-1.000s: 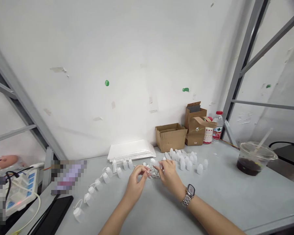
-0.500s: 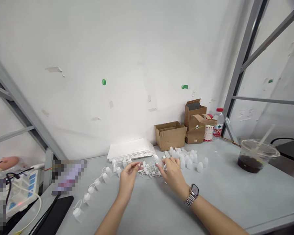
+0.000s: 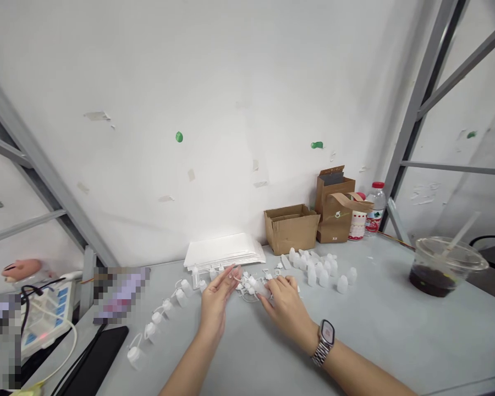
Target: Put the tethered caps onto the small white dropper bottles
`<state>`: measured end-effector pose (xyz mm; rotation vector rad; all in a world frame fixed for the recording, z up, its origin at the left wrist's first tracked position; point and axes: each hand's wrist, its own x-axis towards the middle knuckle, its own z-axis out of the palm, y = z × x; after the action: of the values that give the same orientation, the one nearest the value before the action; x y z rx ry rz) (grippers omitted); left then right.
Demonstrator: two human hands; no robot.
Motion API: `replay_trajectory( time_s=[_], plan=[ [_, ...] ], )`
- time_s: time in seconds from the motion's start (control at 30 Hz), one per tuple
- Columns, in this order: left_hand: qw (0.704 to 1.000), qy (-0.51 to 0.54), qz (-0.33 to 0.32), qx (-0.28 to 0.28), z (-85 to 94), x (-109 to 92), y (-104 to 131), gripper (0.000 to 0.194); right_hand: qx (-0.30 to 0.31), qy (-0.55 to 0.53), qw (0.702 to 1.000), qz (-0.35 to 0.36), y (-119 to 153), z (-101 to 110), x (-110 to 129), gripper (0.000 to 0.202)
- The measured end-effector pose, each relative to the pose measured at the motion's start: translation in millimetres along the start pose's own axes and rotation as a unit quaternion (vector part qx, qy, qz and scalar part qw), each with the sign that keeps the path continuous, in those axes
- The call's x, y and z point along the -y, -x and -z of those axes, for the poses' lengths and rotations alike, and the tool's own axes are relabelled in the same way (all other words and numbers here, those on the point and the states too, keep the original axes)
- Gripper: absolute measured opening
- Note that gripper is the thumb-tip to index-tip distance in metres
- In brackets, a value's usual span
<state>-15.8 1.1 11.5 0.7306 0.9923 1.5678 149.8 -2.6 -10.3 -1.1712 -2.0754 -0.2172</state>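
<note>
Small white caps with loops (image 3: 247, 283) lie in a pile at the middle of the grey table. My left hand (image 3: 219, 294) is at the pile's left side, its fingers pinched together around a white looped cap, partly hidden. On the right, my right hand (image 3: 284, 300) wears a watch and holds a small translucent bottle (image 3: 259, 288) between thumb and fingers, tilted toward the left hand. Uncapped bottles (image 3: 324, 272) stand and lie beyond the right hand. A curved row of capped bottles (image 3: 150, 331) runs along the left.
Behind the pile are a stack of white sheets (image 3: 225, 250), a cardboard box (image 3: 292, 230) and a brown paper bag (image 3: 334, 214). A plastic cup with dark drink (image 3: 437, 269) stands at right. A black case (image 3: 94, 363) and a power strip (image 3: 49, 313) are at left.
The view has shifted a little, so the surroundings appear further right. My right hand has brought the bottle lower and closer to the pile; my left fingers have lifted slightly.
</note>
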Motion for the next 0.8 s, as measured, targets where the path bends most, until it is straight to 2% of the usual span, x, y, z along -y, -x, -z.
replay_trajectory(
  time_s=[0.1, 0.3, 0.6, 0.8],
  plan=[
    [1.000, 0.018, 0.021, -0.013, 0.6, 0.0, -1.3, 0.020, 0.020, -0.009, 1.000, 0.004, 0.9, 1.0, 3.7, 0.014],
    [0.999, 0.010, 0.039, 0.028, 0.9, 2.1, -1.1, 0.029, 0.027, -0.048, 0.998, 0.024, 2.5, 2.2, 6.2, 0.008],
    [0.998, -0.032, 0.025, 0.053, -2.1, 3.3, 0.9, 0.042, 0.040, -0.052, 0.998, 0.023, 3.8, 1.3, 5.4, 0.007],
    [0.998, -0.040, 0.026, 0.046, -2.5, 3.5, 0.2, 0.041, 0.055, -0.039, 0.998, 0.021, 3.4, 1.3, 4.9, 0.008]
  ],
)
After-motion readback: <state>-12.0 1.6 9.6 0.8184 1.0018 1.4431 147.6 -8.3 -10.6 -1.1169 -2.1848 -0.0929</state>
